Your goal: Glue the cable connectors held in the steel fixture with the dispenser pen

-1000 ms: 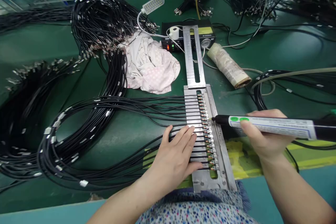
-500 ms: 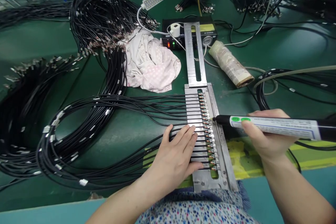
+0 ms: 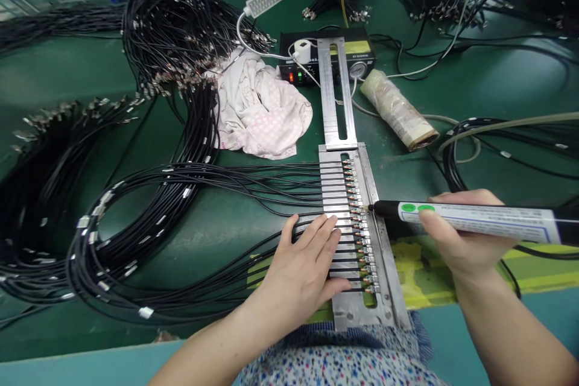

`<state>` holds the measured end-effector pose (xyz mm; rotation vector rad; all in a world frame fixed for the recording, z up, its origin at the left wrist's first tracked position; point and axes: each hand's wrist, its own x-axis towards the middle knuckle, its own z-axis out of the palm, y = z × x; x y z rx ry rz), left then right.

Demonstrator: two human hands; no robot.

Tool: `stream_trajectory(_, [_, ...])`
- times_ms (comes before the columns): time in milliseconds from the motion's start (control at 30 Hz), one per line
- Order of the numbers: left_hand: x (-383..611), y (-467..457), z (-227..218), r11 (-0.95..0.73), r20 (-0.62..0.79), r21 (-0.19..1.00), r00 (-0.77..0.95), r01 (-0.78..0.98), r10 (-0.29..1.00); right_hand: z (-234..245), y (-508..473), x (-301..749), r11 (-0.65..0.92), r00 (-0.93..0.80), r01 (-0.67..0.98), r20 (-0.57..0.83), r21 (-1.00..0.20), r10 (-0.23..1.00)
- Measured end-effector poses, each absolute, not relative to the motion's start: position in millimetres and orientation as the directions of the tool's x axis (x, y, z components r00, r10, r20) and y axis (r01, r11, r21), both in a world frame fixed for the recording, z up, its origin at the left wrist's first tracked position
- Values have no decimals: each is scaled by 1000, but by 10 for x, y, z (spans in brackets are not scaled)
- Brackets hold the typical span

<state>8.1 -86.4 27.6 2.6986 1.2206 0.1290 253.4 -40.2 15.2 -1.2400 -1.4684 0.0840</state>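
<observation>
Metal jig (image 3: pixel 385 259): between the two hands, bearing a row of connectors (image 3: pixel 362 235)
Left hand (image 3: pixel 301 268): flat, fingers loosely spread over black cables (image 3: pixel 181 176)
Right hand (image 3: pixel 461 241): curled round marker (image 3: pixel 488 220), nib by connectors
Pale cloth (image 3: pixel 266 111): beyond left hand

R hand (image 3: pixel 468 247) w/ marker (image 3: pixel 486 221) moved slightly twd near end of connector row (image 3: pixel 360 234) vs 1s ago.

A crumpled cloth (image 3: pixel 265 111) lies near a lamp (image 3: pixel 266 0), left of a wrapped roll (image 3: pixel 398 111).
</observation>
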Motion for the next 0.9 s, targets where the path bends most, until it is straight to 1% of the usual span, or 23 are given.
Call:
stream_trajectory(367, [81,-862,277,-653,27,196,661,732,750,150,-400,2521,421,234,618,667,-664,708])
stream_trajectory(533, [76,-862,273,-650,27,201,659,733,752,153,-393,2518,408,229,640,669,-651,707])
stream_trajectory(633, [75,-863,270,-651,19,205,662,731,749,147,-389,2515,435,252,600,675,-671,693])
stream_trajectory(767, [72,-864,264,-653,18,204,664,729,748,129,-398,2520,513,319,504,702,-695,637])
stream_trajectory(900, [74,-858,261,-654,37,218,664,724,747,115,-430,2537,536,279,468,693,-703,664])
